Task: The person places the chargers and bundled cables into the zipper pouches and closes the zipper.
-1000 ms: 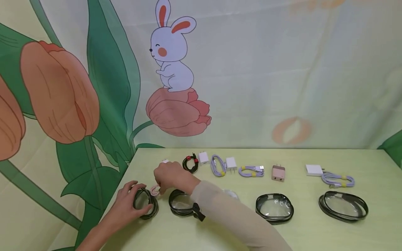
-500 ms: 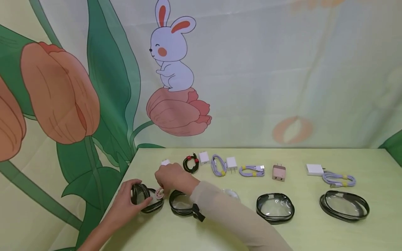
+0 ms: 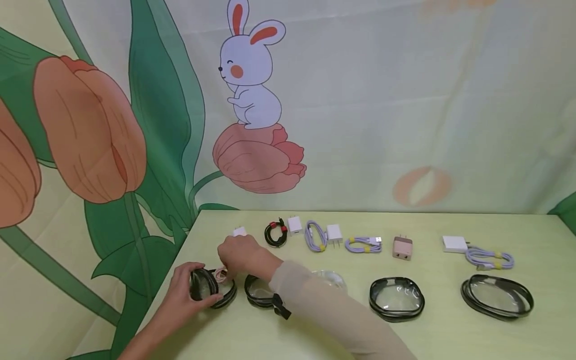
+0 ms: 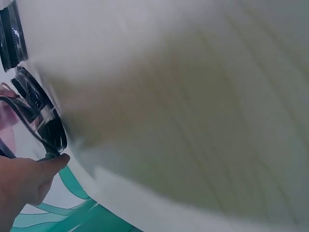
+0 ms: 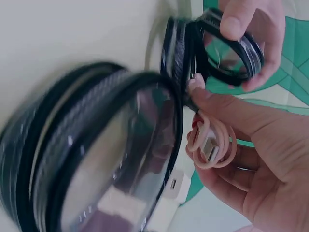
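"Entry one: hands?"
"My left hand (image 3: 183,291), one, clamped on a raised half of a small round case (image 3: 213,286). My right hand (image 3: 243,254), one, thumb and fingers together on a coiled pink cable (image 3: 220,274)."
"Entry two: places?"
"Case: seven o'clock from the head view's middle, halves parted. Cable: at its mouth, towards one o'clock; contact with the rim, cannot tell. White charger (image 3: 239,231): on the table (image 3: 432,330), one o'clock from the case. Second case (image 3: 260,303): three o'clock, partly hidden by my sleeve (image 3: 324,310)."
"Entry three: step?"
"By my judgement, stowing the cable; not yet released. Next move calls for a steady left grip, the coil lowered flat, then right fingers loosened without snagging the rim."
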Action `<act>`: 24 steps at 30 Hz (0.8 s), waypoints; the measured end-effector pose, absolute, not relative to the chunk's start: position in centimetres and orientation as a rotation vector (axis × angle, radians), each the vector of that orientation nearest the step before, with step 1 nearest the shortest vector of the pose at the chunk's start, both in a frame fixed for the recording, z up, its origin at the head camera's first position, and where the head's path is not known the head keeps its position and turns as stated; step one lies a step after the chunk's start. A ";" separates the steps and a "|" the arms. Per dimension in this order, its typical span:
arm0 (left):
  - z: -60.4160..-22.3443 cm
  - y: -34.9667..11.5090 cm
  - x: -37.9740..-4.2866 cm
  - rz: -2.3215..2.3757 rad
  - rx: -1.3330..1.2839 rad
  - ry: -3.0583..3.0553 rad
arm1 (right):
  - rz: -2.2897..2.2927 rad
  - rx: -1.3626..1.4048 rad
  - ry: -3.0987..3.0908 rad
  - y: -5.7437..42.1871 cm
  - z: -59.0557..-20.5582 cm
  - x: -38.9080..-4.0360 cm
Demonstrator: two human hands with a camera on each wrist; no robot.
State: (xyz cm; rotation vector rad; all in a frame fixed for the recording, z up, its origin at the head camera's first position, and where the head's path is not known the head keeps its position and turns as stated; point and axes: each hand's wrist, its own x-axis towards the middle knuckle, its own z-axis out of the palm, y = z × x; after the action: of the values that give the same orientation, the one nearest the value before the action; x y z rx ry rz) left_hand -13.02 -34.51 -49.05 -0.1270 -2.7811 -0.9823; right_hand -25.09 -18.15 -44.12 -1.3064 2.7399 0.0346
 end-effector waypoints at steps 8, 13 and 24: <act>-48.9 -34.5 -12.8 -0.946 -0.192 -2.827 | -0.292 -1.023 2.630 -18.6 -44.3 -25.2; -48.7 -34.6 -12.9 -0.974 -0.171 -2.841 | -0.393 -0.938 2.615 -18.6 -44.0 -25.3; -49.0 -34.5 -13.5 -1.004 -0.172 -2.845 | -0.503 -0.801 2.589 -19.1 -43.8 -24.9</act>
State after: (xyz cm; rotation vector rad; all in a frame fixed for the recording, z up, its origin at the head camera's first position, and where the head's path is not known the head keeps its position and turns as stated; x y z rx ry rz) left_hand -13.50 -34.53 -49.04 -0.1721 -2.8451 -1.0040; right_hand -24.87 -19.13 -43.82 -0.8007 2.5895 -0.5029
